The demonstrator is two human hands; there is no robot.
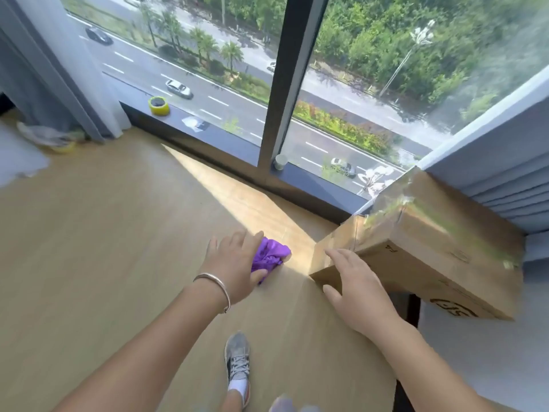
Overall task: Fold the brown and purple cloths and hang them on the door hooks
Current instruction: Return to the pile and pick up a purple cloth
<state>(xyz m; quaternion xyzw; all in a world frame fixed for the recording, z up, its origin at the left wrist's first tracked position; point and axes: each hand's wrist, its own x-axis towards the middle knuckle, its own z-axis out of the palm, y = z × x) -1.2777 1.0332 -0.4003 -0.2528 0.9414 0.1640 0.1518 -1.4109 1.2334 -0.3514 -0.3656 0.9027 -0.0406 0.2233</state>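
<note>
Risk: left hand (234,263) covers the crumpled purple cloth (271,252) on the wooden floor (104,233), grip unclear, so it might bunch worse when lifted; right hand (353,286) is spread wide, empty.

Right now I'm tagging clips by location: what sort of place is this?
Probably a high-floor room, flat or office: tall window over a road far below, grey curtain, wood-look floor.

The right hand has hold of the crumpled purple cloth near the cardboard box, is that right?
Not quite: it is the left hand, not the right, that has hold of the crumpled purple cloth near the cardboard box. The right hand is open and holds nothing, just beside the box. The head view shows this.
</note>
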